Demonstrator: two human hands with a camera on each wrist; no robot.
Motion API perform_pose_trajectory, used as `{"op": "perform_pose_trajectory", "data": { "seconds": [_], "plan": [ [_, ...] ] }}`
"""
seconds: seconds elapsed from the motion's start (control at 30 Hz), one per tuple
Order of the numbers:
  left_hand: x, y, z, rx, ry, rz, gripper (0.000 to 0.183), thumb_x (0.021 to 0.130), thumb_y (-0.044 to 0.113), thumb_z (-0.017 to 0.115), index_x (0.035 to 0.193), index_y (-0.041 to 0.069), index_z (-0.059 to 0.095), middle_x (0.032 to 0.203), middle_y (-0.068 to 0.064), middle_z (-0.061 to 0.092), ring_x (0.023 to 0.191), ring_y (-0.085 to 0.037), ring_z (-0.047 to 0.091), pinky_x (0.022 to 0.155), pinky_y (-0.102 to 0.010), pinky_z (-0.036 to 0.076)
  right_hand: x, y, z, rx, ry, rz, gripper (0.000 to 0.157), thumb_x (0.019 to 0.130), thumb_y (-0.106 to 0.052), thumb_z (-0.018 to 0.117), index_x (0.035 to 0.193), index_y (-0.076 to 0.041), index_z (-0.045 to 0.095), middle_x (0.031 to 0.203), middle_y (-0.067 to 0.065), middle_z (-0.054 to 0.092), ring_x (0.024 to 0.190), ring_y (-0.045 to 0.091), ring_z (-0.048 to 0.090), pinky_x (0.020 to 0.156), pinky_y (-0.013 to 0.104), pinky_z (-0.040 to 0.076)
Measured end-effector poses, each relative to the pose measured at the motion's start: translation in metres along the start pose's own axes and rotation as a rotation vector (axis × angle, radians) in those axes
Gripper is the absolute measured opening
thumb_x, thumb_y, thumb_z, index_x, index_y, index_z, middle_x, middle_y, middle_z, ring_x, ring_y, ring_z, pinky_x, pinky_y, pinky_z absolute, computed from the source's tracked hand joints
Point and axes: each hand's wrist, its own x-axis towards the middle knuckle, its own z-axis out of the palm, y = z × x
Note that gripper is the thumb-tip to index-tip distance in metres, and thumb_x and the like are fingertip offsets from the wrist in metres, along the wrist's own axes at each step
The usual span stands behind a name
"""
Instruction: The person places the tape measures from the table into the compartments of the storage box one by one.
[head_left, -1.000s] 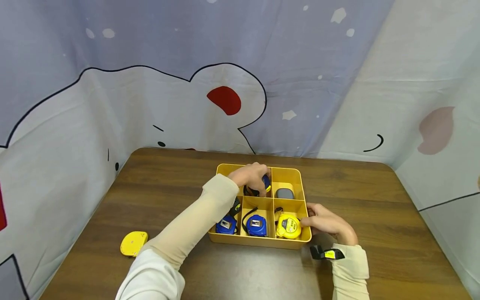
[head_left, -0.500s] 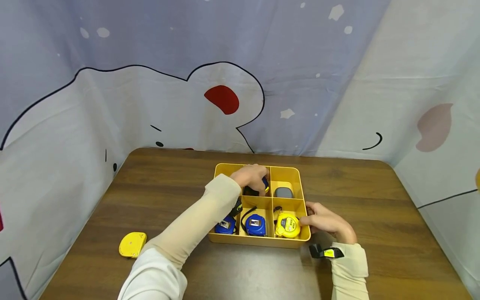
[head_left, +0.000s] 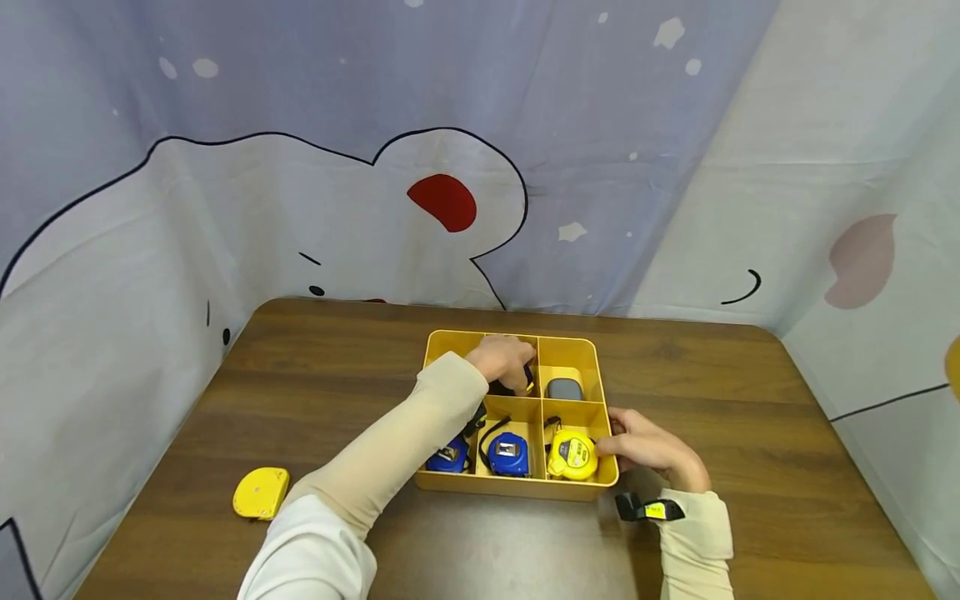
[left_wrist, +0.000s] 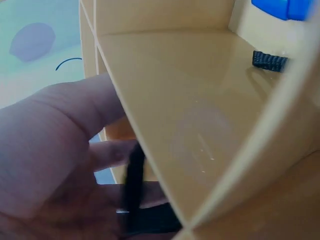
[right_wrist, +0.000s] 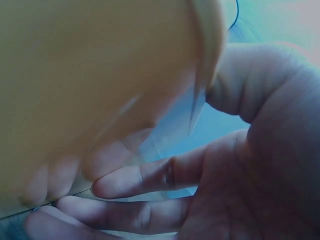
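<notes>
A yellow divided box (head_left: pixel 498 486) stands on the table. My left hand (head_left: pixel 501 360) reaches into its back middle compartment and grips a dark blue tape measure (head_left: pixel 529 380) with a yellow edge, mostly hidden by the fingers. In the left wrist view a black strap (left_wrist: pixel 134 187) hangs beside those fingers. At the box's right wall, my right hand (head_left: pixel 651 446) holds on, thumb over the rim and fingers along the outside. The front compartments hold a blue tape measure (head_left: pixel 508 454), another blue tape measure (head_left: pixel 448 457) partly behind my sleeve, and a yellow tape measure (head_left: pixel 572 455).
In the back right compartment lies a grey rounded item (head_left: pixel 565 388). A yellow flat-sided tape measure (head_left: pixel 261 492) rests on the wooden table (head_left: pixel 750 400) at the left, near my left sleeve. A printed curtain (head_left: pixel 600 167) hangs behind the table.
My left hand has sunk slightly in the back middle compartment, and less of the gripped tape measure shows. The right hand keeps its place on the box wall. The head view has shifted a little.
</notes>
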Motion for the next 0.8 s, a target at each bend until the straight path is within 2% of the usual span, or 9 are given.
{"op": "perform_pose_trajectory", "data": {
  "seconds": [0.13,0.3,0.47,0.57,0.7,0.8],
  "plan": [
    [-0.002,0.0,0.0,-0.038,-0.034,-0.007,0.029,0.071,0.023,0.063,0.097,0.019,0.052,0.091,0.002,0.051,0.073,-0.015,0.046,0.054,-0.028,0.035,-0.002,-0.006,0.002,-0.001,-0.004,-0.011,0.043,0.075,0.0,0.05,0.112,0.015,0.033,0.091,0.024,0.05,0.077,0.032,0.054,0.062,0.042,0.045],
    [-0.002,0.0,0.0,-0.086,-0.038,-0.017,0.031,0.068,0.021,0.067,0.096,0.019,0.053,0.088,0.003,0.051,0.071,-0.015,0.047,0.054,-0.028,0.037,0.001,0.001,0.0,0.005,0.004,-0.008,0.044,0.075,-0.002,0.052,0.113,0.012,0.034,0.091,0.022,0.051,0.076,0.03,0.055,0.06,0.04,0.046],
    [-0.006,-0.001,-0.001,-0.148,-0.061,-0.013,0.045,0.069,0.021,0.066,0.111,0.018,0.05,0.102,0.001,0.05,0.078,-0.014,0.047,0.058,-0.027,0.04,0.003,0.007,-0.001,0.007,0.002,-0.006,0.046,0.075,-0.004,0.053,0.113,0.012,0.034,0.091,0.021,0.051,0.076,0.03,0.055,0.061,0.041,0.045],
    [-0.011,-0.004,-0.005,-0.224,-0.06,0.009,0.054,0.069,0.022,0.066,0.118,0.017,0.045,0.111,0.0,0.046,0.083,-0.013,0.046,0.06,-0.026,0.04,0.003,0.007,-0.001,0.017,-0.007,-0.006,0.046,0.075,-0.004,0.053,0.113,0.012,0.034,0.092,0.021,0.051,0.077,0.031,0.055,0.062,0.041,0.045],
    [-0.027,-0.014,-0.012,-0.32,0.023,0.089,0.056,0.071,0.025,0.065,0.121,0.013,0.043,0.116,-0.002,0.044,0.082,-0.012,0.048,0.064,-0.025,0.041,0.003,0.007,-0.002,0.035,-0.019,-0.009,0.046,0.075,-0.003,0.052,0.114,0.012,0.033,0.092,0.022,0.051,0.078,0.031,0.055,0.063,0.042,0.045],
    [-0.047,-0.023,-0.015,-0.371,0.119,0.146,0.054,0.073,0.028,0.062,0.121,0.011,0.044,0.116,-0.003,0.046,0.083,-0.011,0.05,0.069,-0.026,0.042,0.002,0.004,-0.001,0.022,-0.017,-0.009,0.046,0.075,-0.003,0.052,0.114,0.012,0.032,0.093,0.022,0.05,0.079,0.031,0.054,0.063,0.042,0.045]
  ]
}}
